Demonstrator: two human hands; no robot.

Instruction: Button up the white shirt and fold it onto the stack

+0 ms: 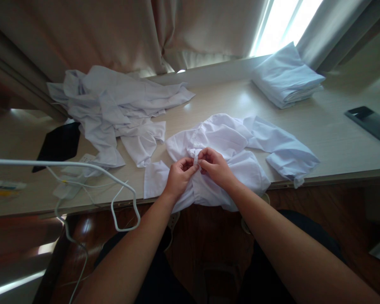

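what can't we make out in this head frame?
- Shirt front strip: covered by the fingertips of the left hand and right hand; button not discernible.
- Dark device: cut by the right edge.
- Crumpled pile: garment count unclear, folds overlap.

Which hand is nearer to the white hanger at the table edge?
Left. The left hand pinches the white shirt just right of the white hanger; the right hand is farther right.
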